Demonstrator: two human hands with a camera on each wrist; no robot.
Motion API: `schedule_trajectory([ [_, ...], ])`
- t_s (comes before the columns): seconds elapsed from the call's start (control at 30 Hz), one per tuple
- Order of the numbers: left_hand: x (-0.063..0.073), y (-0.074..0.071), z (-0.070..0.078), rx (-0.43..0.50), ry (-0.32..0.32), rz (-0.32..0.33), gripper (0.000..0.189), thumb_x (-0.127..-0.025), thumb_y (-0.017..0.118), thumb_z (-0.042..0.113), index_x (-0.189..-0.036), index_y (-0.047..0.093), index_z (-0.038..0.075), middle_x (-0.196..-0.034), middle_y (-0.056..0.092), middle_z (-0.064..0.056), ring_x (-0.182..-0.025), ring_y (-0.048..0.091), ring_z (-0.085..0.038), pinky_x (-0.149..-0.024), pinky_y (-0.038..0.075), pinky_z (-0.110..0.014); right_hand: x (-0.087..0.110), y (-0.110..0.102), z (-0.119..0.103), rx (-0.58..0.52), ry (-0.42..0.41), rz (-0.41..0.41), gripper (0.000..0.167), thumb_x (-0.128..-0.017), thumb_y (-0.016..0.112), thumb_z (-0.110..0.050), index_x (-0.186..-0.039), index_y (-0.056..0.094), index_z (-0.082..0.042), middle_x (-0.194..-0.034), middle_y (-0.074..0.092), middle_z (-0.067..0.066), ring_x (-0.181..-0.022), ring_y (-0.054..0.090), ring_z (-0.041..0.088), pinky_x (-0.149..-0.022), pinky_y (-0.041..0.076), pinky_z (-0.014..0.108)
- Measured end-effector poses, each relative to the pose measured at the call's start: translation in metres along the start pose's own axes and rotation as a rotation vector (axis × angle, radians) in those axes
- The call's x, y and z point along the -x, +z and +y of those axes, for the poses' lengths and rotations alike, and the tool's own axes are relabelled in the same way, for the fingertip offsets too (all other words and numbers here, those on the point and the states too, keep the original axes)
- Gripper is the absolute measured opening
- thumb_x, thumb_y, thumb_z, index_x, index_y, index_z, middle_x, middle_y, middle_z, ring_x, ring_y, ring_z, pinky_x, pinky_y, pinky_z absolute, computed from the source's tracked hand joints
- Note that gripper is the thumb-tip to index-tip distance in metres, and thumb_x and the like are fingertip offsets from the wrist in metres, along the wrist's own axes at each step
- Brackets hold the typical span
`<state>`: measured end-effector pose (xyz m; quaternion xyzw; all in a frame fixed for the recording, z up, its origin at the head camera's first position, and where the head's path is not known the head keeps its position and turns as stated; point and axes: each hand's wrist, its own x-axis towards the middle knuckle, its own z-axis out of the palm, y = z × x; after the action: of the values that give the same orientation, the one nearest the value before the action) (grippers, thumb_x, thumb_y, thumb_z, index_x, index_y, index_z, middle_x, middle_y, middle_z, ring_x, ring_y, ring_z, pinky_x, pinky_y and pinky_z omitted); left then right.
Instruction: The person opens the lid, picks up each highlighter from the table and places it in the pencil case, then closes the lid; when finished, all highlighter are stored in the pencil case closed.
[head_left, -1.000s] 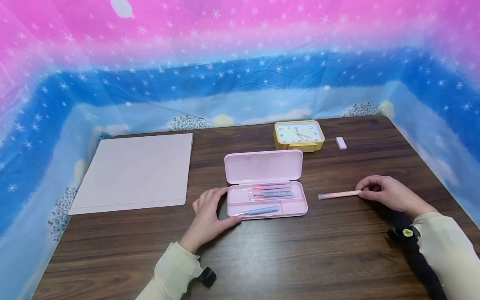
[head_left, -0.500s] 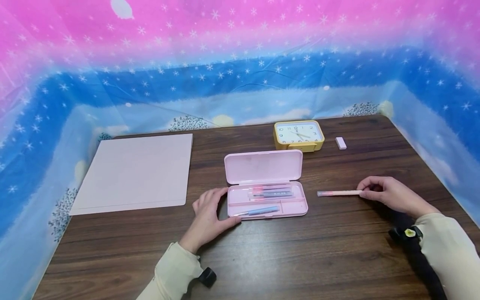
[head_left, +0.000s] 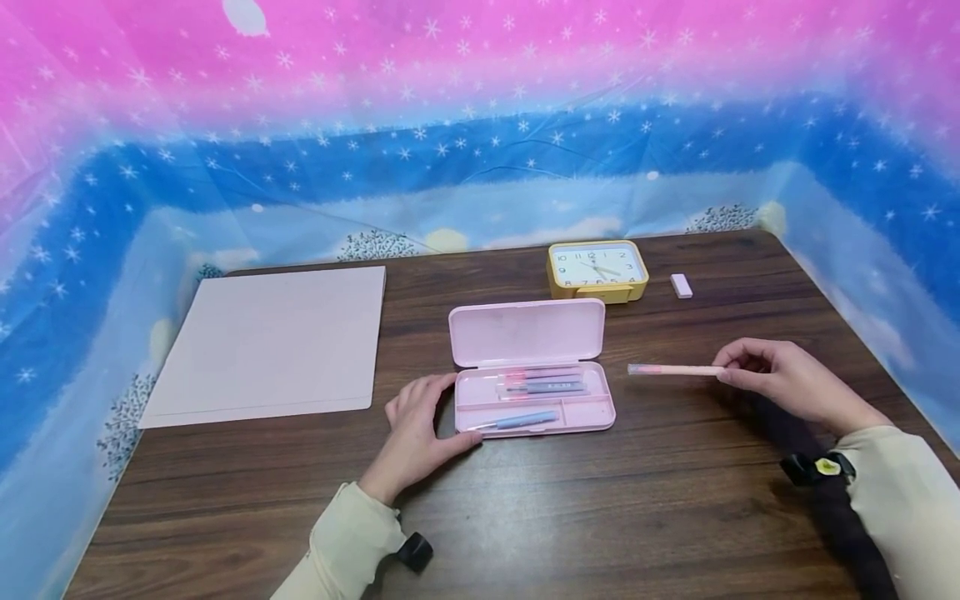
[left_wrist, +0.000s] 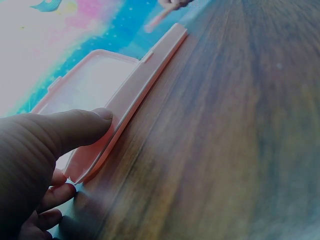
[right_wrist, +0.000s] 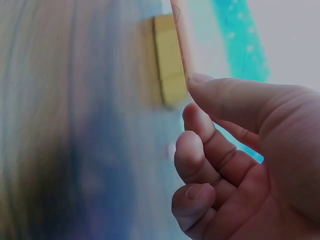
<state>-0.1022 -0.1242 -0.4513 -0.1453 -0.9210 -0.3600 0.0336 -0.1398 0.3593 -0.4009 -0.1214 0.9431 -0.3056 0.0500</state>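
Right of the pink pencil case (head_left: 588, 417), my right hand (head_left: 787, 379) pinches the end of a peach-coloured pen (head_left: 678, 370) between thumb and fingers. The pen's clear, pink-tinted end points left toward the case, above the table. My left hand (head_left: 412, 429) grips the left end of the case, its thumb (left_wrist: 82, 131) against the front wall and its fingers at the end. The case lies open, lid tilted back. A blue pen (head_left: 525, 420) lies in its front compartment; a grey pen (head_left: 551, 387) and pinkish pens (head_left: 540, 375) lie in the rear one.
A yellow alarm clock (head_left: 600, 271) stands behind the case, with a white eraser (head_left: 681, 286) to its right. A large pale flat board or folder (head_left: 270, 346) lies at the left on the dark wooden table (head_left: 570, 517). Patterned cloth surrounds the table's back and sides.
My right hand has lifted the peach-coloured pen up from the table and slightly away from me. The left hand and the pencil case have stayed in place.
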Motion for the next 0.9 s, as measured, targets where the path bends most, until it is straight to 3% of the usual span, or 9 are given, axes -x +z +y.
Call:
schedule_trajectory([
  [0.23, 0.000, -0.001, -0.001, -0.004, 0.006, 0.008, 0.081, -0.075, 0.082, 0.044, -0.142, 0.048, 0.014, -0.138, 0.053, -0.010, -0.134, 0.037, -0.033, -0.100, 0.021, -0.051, -0.012, 0.000, -0.047, 0.003, -0.048, 0.040, 0.007, -0.093, 0.068, -0.029, -0.093, 0.069, -0.021, -0.081, 0.063, -0.002, -0.069, 0.053, 0.011, -0.060, 0.043, 0.025],
  [0.5, 0.000, -0.001, -0.002, 0.006, -0.007, -0.006, 0.081, -0.075, 0.082, 0.043, -0.143, 0.048, 0.014, -0.138, 0.052, -0.009, -0.134, 0.036, -0.033, -0.102, 0.020, -0.051, -0.028, 0.011, -0.092, -0.026, -0.116, 0.020, 0.004, -0.092, 0.070, -0.027, -0.091, 0.068, -0.023, -0.079, 0.063, -0.002, -0.069, 0.054, 0.011, -0.060, 0.044, 0.025],
  [0.67, 0.000, -0.001, -0.002, 0.003, -0.004, -0.002, 0.081, -0.075, 0.082, 0.043, -0.142, 0.048, 0.014, -0.138, 0.052, -0.009, -0.134, 0.037, -0.033, -0.101, 0.020, -0.052, -0.036, 0.025, -0.113, -0.073, -0.122, -0.015, 0.004, -0.092, 0.069, -0.026, -0.092, 0.069, -0.022, -0.081, 0.064, -0.001, -0.071, 0.055, 0.013, -0.062, 0.044, 0.025],
  [0.9, 0.000, -0.001, -0.001, 0.012, 0.010, -0.001, 0.082, -0.075, 0.082, 0.043, -0.143, 0.048, 0.013, -0.137, 0.053, -0.010, -0.134, 0.037, -0.033, -0.101, 0.020, -0.052, -0.049, 0.061, -0.130, -0.090, -0.203, -0.059, 0.003, -0.090, 0.071, -0.017, -0.093, 0.070, -0.018, -0.080, 0.064, -0.005, -0.072, 0.056, 0.010, -0.064, 0.047, 0.023],
])
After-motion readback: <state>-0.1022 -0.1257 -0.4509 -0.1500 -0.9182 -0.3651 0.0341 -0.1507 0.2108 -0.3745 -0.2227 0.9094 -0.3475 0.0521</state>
